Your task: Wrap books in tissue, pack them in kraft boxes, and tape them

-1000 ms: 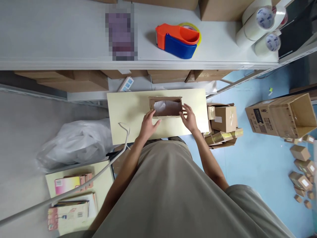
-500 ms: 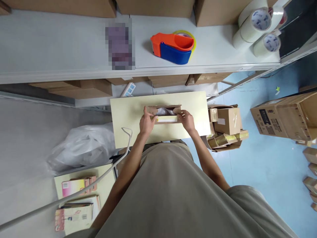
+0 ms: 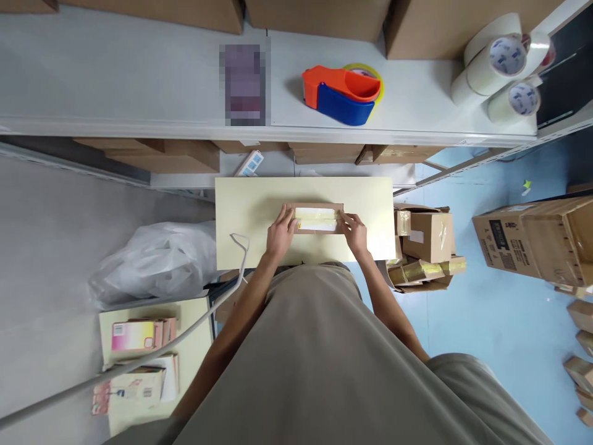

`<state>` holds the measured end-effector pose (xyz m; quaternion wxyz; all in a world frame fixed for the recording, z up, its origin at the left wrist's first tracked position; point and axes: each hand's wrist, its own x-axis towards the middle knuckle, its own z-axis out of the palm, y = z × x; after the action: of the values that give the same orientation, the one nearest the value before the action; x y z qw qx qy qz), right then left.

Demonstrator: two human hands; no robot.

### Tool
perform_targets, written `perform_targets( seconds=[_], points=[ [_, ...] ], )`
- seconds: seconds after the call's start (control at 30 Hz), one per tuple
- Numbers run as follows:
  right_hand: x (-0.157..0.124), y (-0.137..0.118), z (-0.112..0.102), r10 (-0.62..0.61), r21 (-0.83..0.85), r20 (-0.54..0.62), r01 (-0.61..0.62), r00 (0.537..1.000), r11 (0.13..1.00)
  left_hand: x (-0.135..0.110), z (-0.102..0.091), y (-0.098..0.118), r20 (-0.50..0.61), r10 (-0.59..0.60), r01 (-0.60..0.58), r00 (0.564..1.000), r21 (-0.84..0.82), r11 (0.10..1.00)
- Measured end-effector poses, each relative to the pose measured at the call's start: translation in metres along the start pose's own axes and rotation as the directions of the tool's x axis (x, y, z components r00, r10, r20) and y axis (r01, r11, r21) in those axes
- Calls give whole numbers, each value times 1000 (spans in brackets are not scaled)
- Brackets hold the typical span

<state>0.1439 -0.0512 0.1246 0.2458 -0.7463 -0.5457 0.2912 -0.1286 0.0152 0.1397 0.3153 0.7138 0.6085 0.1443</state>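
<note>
We have the pale table [image 3: 243,204] below us and, near its middle, the cardboard box [image 3: 319,218]. Our left hand [image 3: 278,233] and right hand [image 3: 356,236] grasp its 2 ends. The top flaps [image 3: 317,226] lie folded down; they could spring up if we ease off unevenly, or buckle if we press too hard.
</note>
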Motion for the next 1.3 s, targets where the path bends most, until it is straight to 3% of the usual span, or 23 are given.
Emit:
perform_targets(
  seconds=[0.23,0.33,0.6,0.9,1.1,1.2,1.3],
  points=[
    [-8,-6,-3,-47,62,3,47,999,997,-1,-7,5,-100,-153,143,983,-108,984],
    [-16,-6,1,-29,48,29,27,999,998,-1,-9,4,-80,-241,231,967,-122,965],
    [-21,-14,16,91,20,-33,-90,995,996,9,-14,9,-22,-429,429,903,-4,903],
    [-26,-23,21,88,-18,-58,-89,994,996,10,-15,16,-37,-351,351,936,-2,936],
    [-31,-25,10,-31,14,4,31,1000,999,0,-22,4,-31,-251,245,968,-120,962],
    [-23,-32,-3,-120,-94,-15,118,993,989,4,-28,1,-75,-162,151,984,-133,980],
    [3,-57,-35,-268,-200,-97,245,959,949,21,-41,11,-162,-53,27,985,-162,987]
  ],
)
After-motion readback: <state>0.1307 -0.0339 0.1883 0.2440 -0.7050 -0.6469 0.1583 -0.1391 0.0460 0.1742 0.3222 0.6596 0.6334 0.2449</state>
